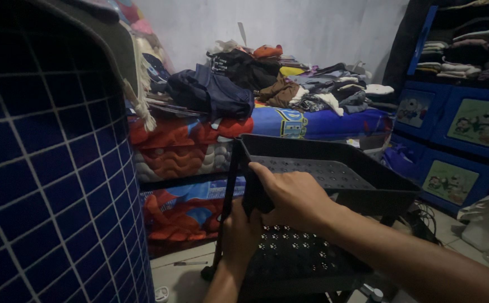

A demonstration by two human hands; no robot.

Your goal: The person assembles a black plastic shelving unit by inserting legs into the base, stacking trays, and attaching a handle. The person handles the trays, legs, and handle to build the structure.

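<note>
Right hand (295, 196) reaching in from lower right, fingers curled tight in a grip; left hand (239, 233) rising from below, seemingly clasped too, partly hidden.

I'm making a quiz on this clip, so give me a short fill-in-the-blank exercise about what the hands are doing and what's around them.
1. The right hand grips the corner of the upper black perforated ____ of the rack.
2. The left hand holds the rack's upright ____ below it.
3. A pile of clothes lies on the ____ behind the rack.
4. The drawer cabinet on the right is ____ in colour.

Missing words: tray; pole; bed; blue
</note>
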